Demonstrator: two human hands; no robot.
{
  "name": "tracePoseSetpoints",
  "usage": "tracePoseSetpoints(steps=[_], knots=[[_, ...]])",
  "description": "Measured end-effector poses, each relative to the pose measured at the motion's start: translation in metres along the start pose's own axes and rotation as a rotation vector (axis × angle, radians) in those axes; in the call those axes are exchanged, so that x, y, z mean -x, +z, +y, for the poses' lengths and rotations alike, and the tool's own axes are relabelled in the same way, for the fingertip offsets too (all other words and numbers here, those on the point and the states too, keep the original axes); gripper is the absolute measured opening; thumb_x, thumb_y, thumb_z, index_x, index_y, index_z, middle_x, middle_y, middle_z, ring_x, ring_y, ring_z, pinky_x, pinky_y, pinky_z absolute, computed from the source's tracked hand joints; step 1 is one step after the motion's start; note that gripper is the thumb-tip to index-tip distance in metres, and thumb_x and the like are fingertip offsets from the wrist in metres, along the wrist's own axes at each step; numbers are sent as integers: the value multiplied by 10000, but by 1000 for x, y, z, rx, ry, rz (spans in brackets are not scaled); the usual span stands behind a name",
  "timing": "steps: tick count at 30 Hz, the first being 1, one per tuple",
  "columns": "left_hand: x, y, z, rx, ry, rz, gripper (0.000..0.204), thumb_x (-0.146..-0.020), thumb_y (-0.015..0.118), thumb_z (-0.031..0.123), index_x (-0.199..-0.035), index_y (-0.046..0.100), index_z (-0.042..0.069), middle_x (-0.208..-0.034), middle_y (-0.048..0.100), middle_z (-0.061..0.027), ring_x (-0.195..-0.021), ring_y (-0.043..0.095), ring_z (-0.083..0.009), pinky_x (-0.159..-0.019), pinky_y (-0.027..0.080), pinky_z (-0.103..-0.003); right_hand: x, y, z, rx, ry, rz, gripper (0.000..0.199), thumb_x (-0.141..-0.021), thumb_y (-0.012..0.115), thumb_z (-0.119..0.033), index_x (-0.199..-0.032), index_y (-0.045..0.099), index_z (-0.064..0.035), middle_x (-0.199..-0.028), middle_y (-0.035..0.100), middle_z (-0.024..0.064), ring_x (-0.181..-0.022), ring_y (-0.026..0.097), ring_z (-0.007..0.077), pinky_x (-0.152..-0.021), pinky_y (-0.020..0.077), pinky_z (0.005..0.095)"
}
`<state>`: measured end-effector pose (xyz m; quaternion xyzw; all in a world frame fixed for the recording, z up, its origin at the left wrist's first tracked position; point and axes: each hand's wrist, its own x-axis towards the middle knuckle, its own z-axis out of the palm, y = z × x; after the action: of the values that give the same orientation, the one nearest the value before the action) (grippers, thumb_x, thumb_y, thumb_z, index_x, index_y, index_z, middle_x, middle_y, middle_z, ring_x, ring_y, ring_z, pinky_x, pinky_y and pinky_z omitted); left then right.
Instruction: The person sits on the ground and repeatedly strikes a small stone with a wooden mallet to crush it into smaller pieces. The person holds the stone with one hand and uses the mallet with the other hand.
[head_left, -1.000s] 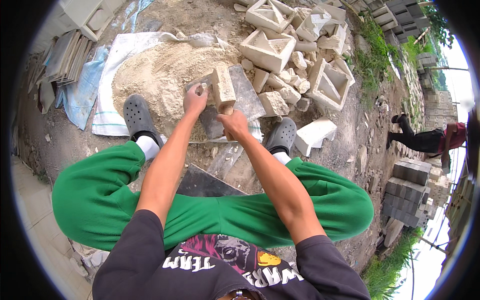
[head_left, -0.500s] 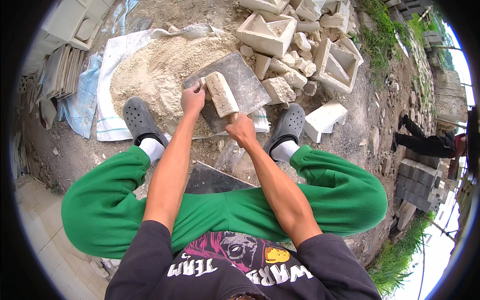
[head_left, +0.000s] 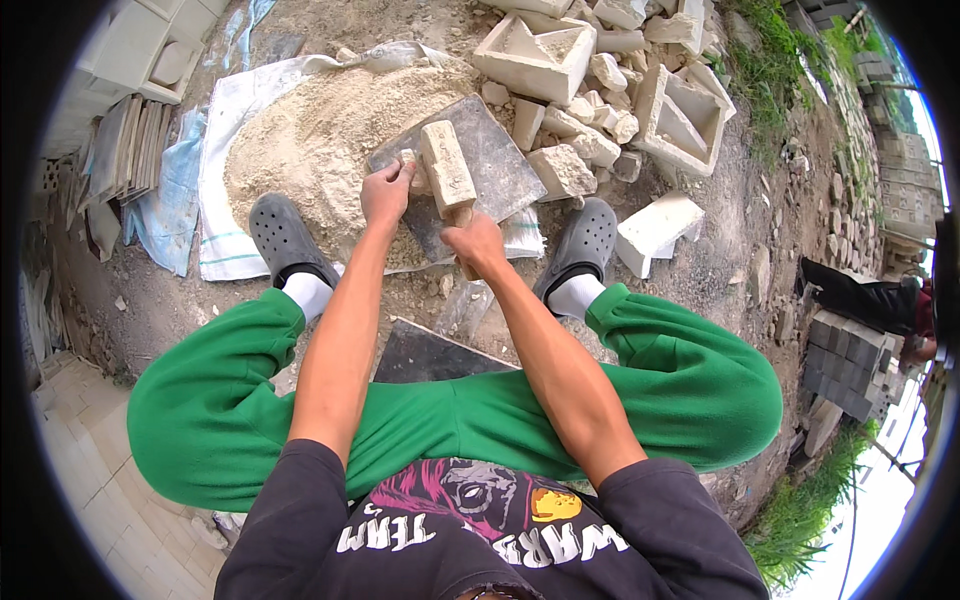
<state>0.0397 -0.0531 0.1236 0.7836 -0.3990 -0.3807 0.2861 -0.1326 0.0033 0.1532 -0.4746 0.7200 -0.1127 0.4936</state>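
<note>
My right hand (head_left: 474, 243) is wrapped round the handle of a mallet with a thick, dust-covered rectangular head (head_left: 448, 165). That head is over a flat dark grey slab (head_left: 505, 165), and from this angle I cannot tell whether it touches anything. Left of the mallet, my left hand (head_left: 386, 194) pinches a small pale chunk of stone (head_left: 407, 158), partly hidden by the fingers and the mallet head. Beneath and beside the slab spreads a heap of pale crushed grit (head_left: 300, 145) on a white woven sack (head_left: 213, 215).
Broken pale blocks (head_left: 565, 172) and hollow box-shaped pieces (head_left: 682, 122) lie beyond the slab to the right. An angular white piece (head_left: 657, 232) rests near my right shoe (head_left: 583, 245). Thin panels (head_left: 127, 150) lean at left. Another person's dark-trousered leg (head_left: 860, 297) shows far right.
The mallet head has shifted away from me, showing more of its handle. My left hand stays close to the same place. At far right the other person has moved.
</note>
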Motion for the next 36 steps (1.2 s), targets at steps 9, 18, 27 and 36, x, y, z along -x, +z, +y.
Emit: tracePoseSetpoints(steps=[9, 18, 27, 36], knots=[[-11, 7, -17, 20, 11, 27, 567, -878, 754, 455, -1210, 705, -2, -775, 718, -43, -621, 638, -103, -599, 487, -264, 8, -19, -11, -259, -101, 65, 396, -730, 731, -302, -964, 718, 17, -867, 727, 231, -843, 720, 373, -777, 549, 444], [-2, 4, -5, -45, 74, 115, 496, -860, 725, 495, -1111, 755, 69, -988, 761, -155, -902, 732, -291, -786, 527, -368, 10, 9, 34, -40, 21, 10, 348, -727, 739, -248, -959, 705, 9, -697, 693, 129, -566, 669, 199, -580, 540, 356], [-26, 2, -25, 8, 2, -95, 526, -869, 735, 477, -1090, 754, 1, -761, 734, -95, -689, 685, -199, -661, 508, -361, 51, -1, -4, -146, -101, 112, 371, -734, 742, -283, -954, 720, 15, -815, 735, 190, -686, 721, 299, -666, 548, 391], [-37, -3, 4, -248, -76, -84, 382, -867, 726, 417, -1026, 747, 70, -1063, 741, -136, -1019, 705, -324, -885, 536, -417, 44, -4, 16, -93, 172, -143, 298, -764, 783, -240, -842, 666, 23, -695, 652, 104, -560, 653, 218, -519, 553, 365]])
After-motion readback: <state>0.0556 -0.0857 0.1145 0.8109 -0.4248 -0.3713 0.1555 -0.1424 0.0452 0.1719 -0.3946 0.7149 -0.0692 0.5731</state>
